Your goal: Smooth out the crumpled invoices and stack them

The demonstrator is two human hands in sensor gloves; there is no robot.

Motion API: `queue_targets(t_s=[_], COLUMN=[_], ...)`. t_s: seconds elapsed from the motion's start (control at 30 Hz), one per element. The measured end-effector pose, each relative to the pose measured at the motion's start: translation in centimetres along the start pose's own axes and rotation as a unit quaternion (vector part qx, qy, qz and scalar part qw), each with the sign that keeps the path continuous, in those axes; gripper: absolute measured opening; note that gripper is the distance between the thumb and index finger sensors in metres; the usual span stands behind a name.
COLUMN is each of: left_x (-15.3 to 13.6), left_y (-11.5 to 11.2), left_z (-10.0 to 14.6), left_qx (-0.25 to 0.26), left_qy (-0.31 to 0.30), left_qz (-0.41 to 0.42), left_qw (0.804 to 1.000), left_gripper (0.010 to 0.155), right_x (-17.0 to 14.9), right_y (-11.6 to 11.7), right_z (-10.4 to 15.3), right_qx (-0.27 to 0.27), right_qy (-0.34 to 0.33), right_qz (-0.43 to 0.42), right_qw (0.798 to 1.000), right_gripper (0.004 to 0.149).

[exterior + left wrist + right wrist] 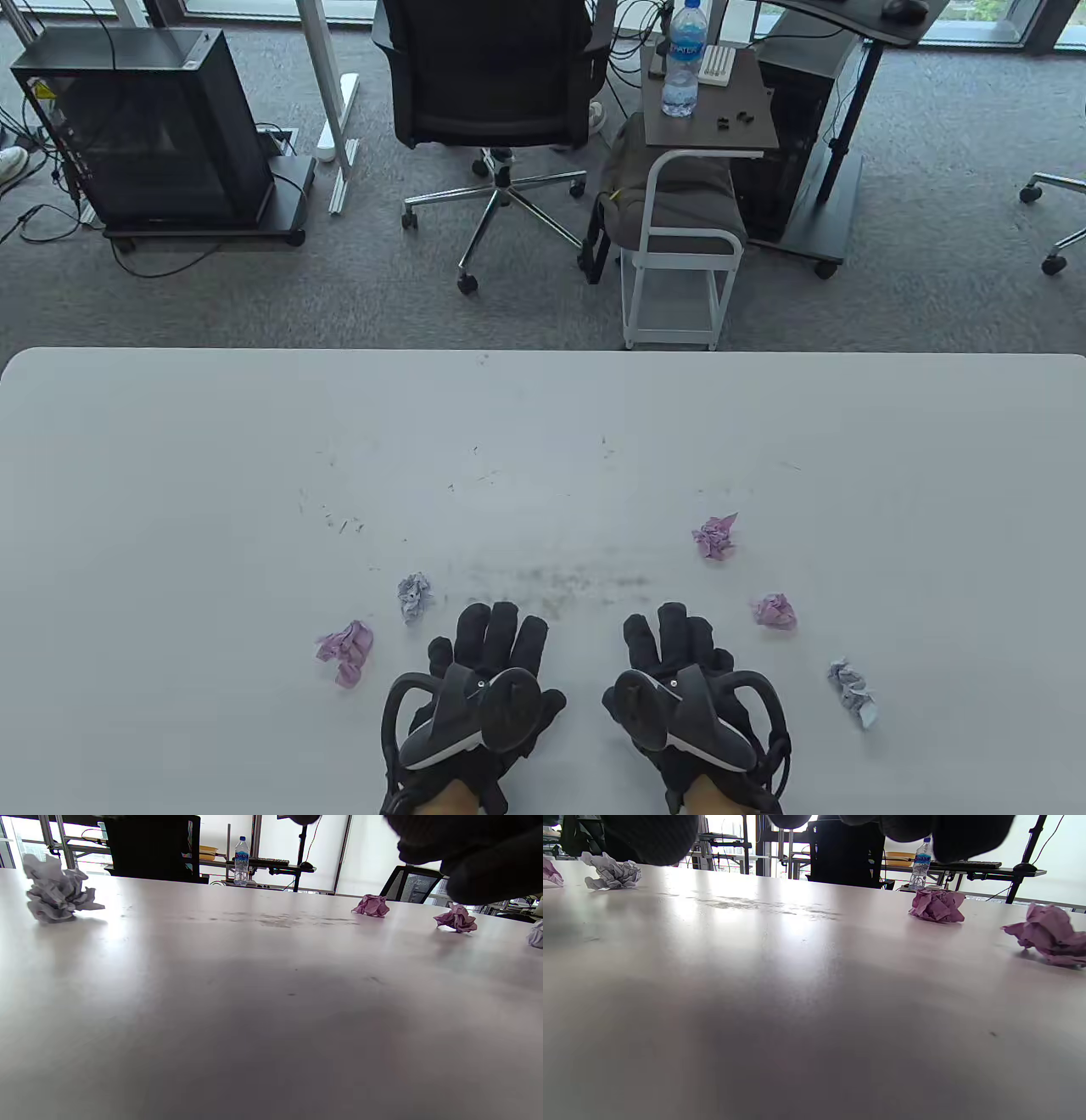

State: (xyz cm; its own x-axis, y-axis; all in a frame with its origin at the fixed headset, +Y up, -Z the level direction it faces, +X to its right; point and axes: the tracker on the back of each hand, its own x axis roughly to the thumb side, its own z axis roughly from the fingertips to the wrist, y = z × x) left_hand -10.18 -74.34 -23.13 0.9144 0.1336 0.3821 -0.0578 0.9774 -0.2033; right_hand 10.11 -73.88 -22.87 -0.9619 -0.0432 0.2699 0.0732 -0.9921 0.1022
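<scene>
Several crumpled invoices lie loose on the white table (543, 424). On the left are a pink ball (344, 649) and a white ball (414, 594) (55, 893). On the right are a pink ball (715, 536) (937, 905), a second pink ball (775, 610) (1050, 935) and a white ball (851, 692). My left hand (492, 637) and my right hand (674, 637) rest side by side near the front edge, fingers straight, holding nothing. No paper lies between or under them. In the wrist views only dark fingers (475, 853) (649, 836) show along the top.
Dark scuff marks (560, 581) smear the table just beyond my fingertips. Past the far edge stand an office chair (492, 102), a small cart with a water bottle (683, 59), and a black case (153, 127) on the floor.
</scene>
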Motion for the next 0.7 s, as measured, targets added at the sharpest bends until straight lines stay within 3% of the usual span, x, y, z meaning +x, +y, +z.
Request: queue_targets(t_s=[0.37, 0.6, 0.7], left_x=[0.1, 0.3, -0.1], left_y=[0.0, -0.8, -1.1], left_z=[0.0, -0.3, -0.7], left_qx=[-0.004, -0.043, -0.067], left_qy=[0.005, 0.012, 0.045], left_qz=[-0.007, 0.009, 0.002], left_qw=[1.000, 0.999, 0.997], left_gripper=[0.075, 0.075, 0.072], right_x=[0.0, -0.2, -0.2], right_y=[0.2, 0.3, 0.2], right_z=[0.0, 0.0, 0.1], right_qx=[0.000, 0.003, 0.003], right_qy=[-0.006, -0.008, -0.010], right_qz=[-0.009, -0.030, -0.030], right_qw=[1.000, 1.000, 0.999], right_gripper=[0.078, 0.077, 0.077])
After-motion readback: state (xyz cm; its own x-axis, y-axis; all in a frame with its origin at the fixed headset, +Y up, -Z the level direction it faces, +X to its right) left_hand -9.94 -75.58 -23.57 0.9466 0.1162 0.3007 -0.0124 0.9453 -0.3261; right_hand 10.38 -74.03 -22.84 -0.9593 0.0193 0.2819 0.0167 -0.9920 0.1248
